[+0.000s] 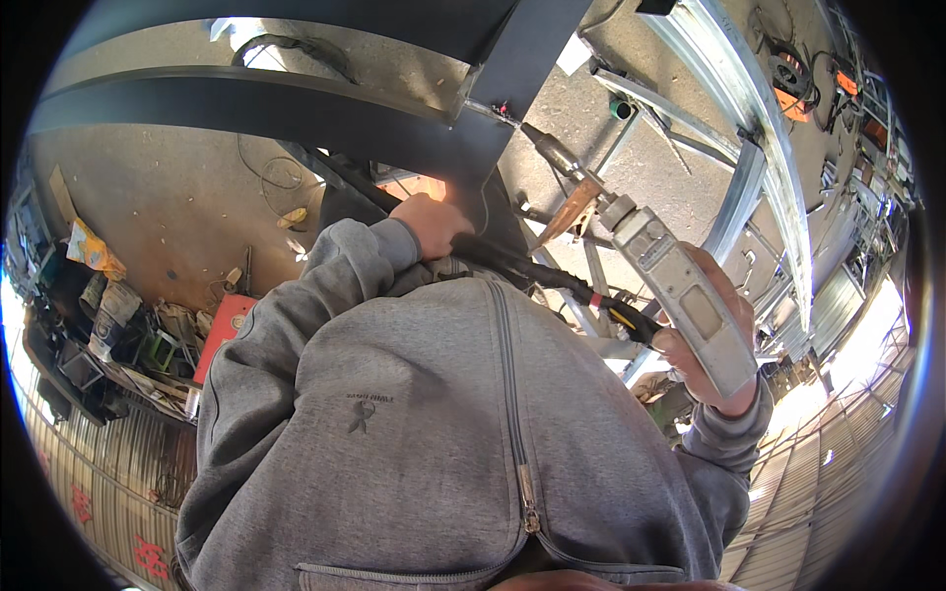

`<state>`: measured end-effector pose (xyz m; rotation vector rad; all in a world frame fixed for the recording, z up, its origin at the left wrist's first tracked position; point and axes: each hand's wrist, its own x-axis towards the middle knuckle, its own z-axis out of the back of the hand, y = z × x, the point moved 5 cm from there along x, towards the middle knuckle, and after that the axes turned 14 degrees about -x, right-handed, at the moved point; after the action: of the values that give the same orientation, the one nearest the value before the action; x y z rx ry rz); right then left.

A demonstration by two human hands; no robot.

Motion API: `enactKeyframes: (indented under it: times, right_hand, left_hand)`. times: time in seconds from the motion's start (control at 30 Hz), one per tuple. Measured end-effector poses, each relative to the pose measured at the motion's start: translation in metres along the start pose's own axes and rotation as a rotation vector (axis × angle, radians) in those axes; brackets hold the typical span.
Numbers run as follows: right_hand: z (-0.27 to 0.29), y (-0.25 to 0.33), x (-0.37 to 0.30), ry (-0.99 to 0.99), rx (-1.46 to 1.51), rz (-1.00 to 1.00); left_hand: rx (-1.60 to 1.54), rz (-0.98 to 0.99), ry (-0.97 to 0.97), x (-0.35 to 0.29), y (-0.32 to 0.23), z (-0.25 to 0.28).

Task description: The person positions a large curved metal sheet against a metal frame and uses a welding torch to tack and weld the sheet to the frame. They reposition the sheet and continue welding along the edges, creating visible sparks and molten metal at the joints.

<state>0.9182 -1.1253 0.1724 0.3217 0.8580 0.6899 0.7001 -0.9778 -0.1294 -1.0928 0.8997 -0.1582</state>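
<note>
My right hand [695, 369] is closed round the rear of a grey, box-bodied welding gun [662, 261]. Its narrow nozzle points up and left, and the tip sits at or very near the corner of a dark metal frame [483, 138]; contact cannot be made out. A brownish plate [572, 209] hangs beside the nozzle. From the gun's rear a black hose [542, 274] runs left across my front. My left hand [432, 225] is closed at this hose, just below the frame's lower beam, its fingers partly hidden.
Long silver metal profiles [729, 79] lie at the right, with orange equipment [791, 104] behind. On the left are a red box [223, 333], a yellow-and-white bag [94, 248] and clutter. A thin cable [264, 175] loops on the floor.
</note>
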Motion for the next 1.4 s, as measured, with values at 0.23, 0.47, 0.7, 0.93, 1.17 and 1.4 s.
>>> enactKeyframes:
  times: [0.23, 0.47, 0.7, 0.93, 1.17, 1.4]
  right_hand:
    - [-0.003, 0.008, 0.01, 0.077, -0.047, 0.054]
    - [-0.004, 0.013, 0.013, 0.05, -0.03, 0.081]
    - [-0.007, 0.011, 0.011, 0.108, -0.027, 0.154]
    - [-0.007, 0.012, 0.008, 0.056, -0.06, 0.23]
    - [-0.002, 0.009, 0.008, 0.092, 0.002, 0.046]
    - [-0.003, 0.009, 0.011, 0.063, -0.037, 0.083]
  left_hand:
    - [0.011, -0.006, -0.015, -0.003, -0.005, 0.006]
    - [-0.004, 0.058, 0.043, -0.003, -0.005, 0.007]
    - [-0.005, 0.024, 0.002, -0.003, -0.004, 0.006]
    - [0.004, 0.0, -0.031, -0.002, 0.0, 0.003]
    - [-0.016, 0.052, 0.064, 0.001, -0.004, 0.005]
    - [-0.007, 0.06, 0.077, 0.001, -0.008, 0.009]
